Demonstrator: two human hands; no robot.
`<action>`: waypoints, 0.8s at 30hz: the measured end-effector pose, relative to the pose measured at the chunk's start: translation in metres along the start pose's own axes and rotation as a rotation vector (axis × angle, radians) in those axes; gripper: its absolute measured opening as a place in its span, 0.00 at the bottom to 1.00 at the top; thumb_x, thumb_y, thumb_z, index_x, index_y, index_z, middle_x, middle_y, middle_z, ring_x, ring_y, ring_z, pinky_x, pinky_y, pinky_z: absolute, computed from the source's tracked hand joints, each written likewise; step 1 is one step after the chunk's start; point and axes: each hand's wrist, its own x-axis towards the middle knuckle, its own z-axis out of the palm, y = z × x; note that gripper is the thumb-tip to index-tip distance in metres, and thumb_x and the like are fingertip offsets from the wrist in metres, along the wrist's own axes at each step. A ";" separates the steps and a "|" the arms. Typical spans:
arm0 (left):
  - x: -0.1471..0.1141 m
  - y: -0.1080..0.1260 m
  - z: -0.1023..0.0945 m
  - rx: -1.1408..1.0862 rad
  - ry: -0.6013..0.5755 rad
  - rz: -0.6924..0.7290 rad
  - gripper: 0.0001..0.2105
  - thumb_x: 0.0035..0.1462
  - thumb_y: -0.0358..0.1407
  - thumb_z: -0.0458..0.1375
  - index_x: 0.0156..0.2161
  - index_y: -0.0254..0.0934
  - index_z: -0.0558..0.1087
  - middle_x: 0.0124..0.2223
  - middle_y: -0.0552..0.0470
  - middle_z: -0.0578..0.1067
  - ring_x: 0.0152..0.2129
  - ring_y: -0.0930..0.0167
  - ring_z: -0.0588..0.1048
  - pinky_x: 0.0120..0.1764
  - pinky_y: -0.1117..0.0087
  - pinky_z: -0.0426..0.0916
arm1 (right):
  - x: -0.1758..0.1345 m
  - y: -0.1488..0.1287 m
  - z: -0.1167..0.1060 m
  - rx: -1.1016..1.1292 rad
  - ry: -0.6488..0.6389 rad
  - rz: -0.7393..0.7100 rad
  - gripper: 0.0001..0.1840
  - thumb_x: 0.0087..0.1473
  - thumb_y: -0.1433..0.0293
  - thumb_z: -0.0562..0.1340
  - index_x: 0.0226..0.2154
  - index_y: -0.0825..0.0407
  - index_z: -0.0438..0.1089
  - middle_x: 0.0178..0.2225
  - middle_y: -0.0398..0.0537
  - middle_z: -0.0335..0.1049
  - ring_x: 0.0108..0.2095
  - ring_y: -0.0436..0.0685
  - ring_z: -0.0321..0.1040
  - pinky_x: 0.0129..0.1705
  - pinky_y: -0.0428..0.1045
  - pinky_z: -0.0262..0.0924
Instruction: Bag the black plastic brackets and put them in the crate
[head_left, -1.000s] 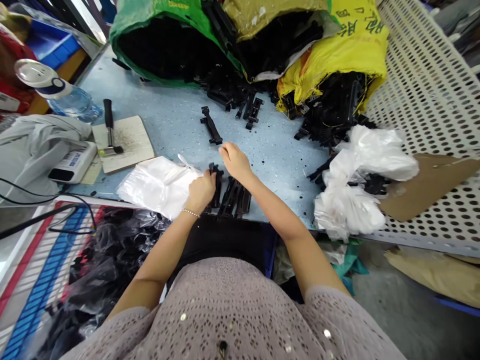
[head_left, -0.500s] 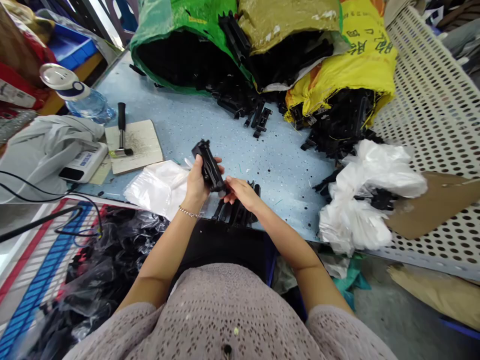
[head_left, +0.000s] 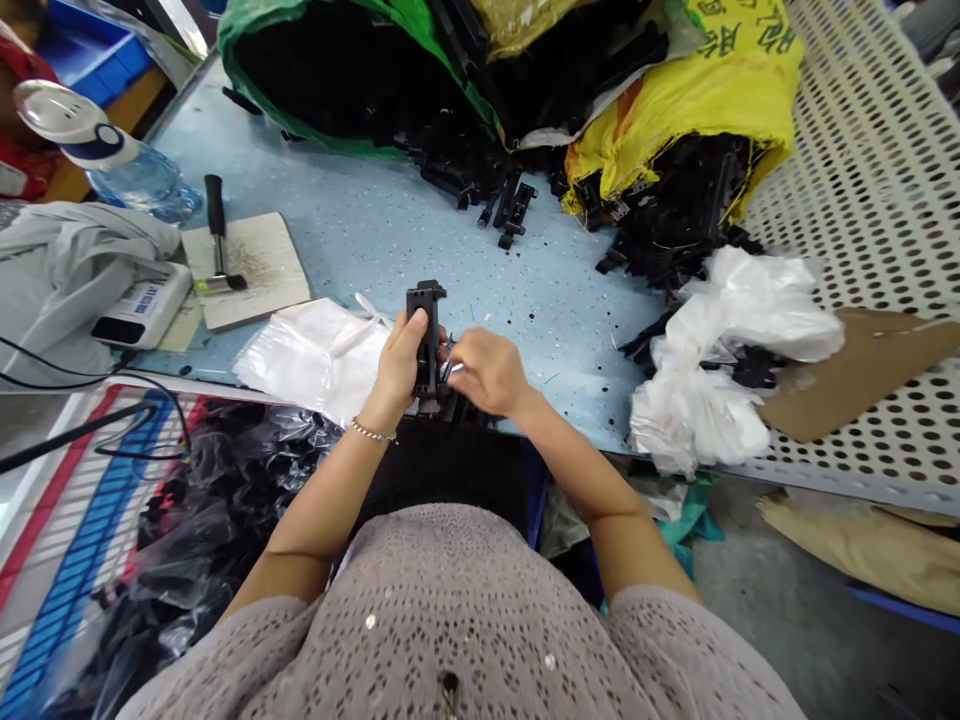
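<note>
My left hand (head_left: 400,362) is wrapped around a black plastic bracket-like part (head_left: 427,345), held upright above the table's front edge. Close against its right side is my right hand (head_left: 491,372), fingers curled in a pinch. A small shiny bit shows at those fingertips, too small to name. Beneath my hands lie more black parts, mostly covered by my fingers. A stack of clear plastic bags (head_left: 319,355) lies on the table just left of my left hand.
Sacks spill black parts at the back: a green sack (head_left: 315,140) and a yellow sack (head_left: 675,90). A hammer (head_left: 217,235) rests on a board (head_left: 259,290), near a bottle (head_left: 142,175). White plastic bags (head_left: 697,400) lie right, beside a perforated panel (head_left: 862,200).
The black part has turned from slanted to upright in my left hand. My right hand has curled from stretched fingers into a pinch beside it. The view has shifted slightly.
</note>
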 end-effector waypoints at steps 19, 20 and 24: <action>0.006 -0.060 -0.008 1.397 -0.052 0.183 0.25 0.72 0.44 0.44 0.63 0.30 0.69 0.51 0.30 0.78 0.51 0.51 0.77 0.55 0.49 0.69 | 0.139 0.212 -0.015 -0.220 0.135 0.770 0.22 0.65 0.71 0.55 0.58 0.57 0.71 0.68 0.68 0.55 0.61 0.67 0.62 0.64 0.62 0.56; 0.006 -0.061 -0.012 1.366 -0.042 0.214 0.24 0.71 0.44 0.46 0.60 0.31 0.72 0.52 0.30 0.77 0.53 0.50 0.75 0.57 0.48 0.68 | 0.137 0.216 -0.019 -0.207 0.143 0.779 0.20 0.65 0.71 0.54 0.55 0.58 0.73 0.64 0.67 0.62 0.60 0.65 0.64 0.63 0.61 0.57; 0.014 -0.052 -0.023 1.060 -0.031 0.297 0.22 0.70 0.46 0.49 0.59 0.34 0.73 0.54 0.35 0.76 0.55 0.53 0.73 0.61 0.48 0.65 | 0.095 0.197 -0.034 -0.147 0.256 0.707 0.17 0.66 0.71 0.52 0.43 0.56 0.76 0.49 0.61 0.76 0.55 0.62 0.68 0.61 0.57 0.60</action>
